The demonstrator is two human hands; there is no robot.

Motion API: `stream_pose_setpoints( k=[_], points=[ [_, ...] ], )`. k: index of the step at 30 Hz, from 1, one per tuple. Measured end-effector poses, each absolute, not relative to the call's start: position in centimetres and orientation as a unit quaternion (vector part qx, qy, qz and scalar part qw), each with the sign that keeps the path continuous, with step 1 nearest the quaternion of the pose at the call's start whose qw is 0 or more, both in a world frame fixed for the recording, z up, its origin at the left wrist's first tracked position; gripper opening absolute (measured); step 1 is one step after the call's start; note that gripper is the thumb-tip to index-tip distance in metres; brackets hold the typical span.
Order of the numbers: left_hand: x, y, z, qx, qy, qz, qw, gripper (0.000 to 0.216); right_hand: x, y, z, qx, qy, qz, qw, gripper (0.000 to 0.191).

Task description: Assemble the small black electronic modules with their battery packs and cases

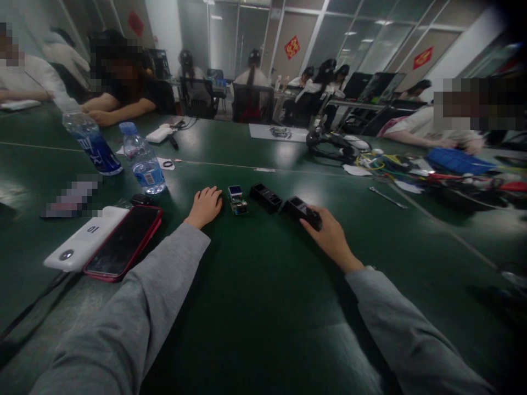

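My left hand [206, 206] lies flat on the green table [255, 285] with its fingers stretched out. Just right of its fingertips sits a small circuit board [237, 201] with a little screen on it. Beside the board is a black plastic case part [265, 197] with rectangular openings. My right hand [330, 234] is closed round a second black plastic case part [300, 209], thumb on the near side and fingers on the far side. That part appears to rest on the table, close to the other black piece. The fingers hide its right end.
Left of my arm lie a red-cased phone [125, 241] and a white power bank [88, 237] with a strap. Two water bottles [144, 164] stand behind them. At the right are a wrench [387, 197], tangled cables [376, 162] and a blue tray [459, 161]. Several people sit around.
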State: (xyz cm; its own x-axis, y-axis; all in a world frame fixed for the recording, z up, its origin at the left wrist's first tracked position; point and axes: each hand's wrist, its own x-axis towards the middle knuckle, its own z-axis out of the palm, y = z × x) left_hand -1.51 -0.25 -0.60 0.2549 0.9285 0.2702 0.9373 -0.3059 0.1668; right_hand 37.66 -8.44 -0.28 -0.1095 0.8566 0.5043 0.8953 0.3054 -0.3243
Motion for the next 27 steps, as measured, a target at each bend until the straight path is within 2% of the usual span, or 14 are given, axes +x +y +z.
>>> stream_pose_setpoints(
  k=[27],
  points=[
    [-1.52, -0.15, -0.56, -0.793, -0.588, -0.16, 0.009, 0.047, 37.87, -8.24, -0.41, -0.586, -0.748, -0.032, 0.31, 0.057]
  ],
)
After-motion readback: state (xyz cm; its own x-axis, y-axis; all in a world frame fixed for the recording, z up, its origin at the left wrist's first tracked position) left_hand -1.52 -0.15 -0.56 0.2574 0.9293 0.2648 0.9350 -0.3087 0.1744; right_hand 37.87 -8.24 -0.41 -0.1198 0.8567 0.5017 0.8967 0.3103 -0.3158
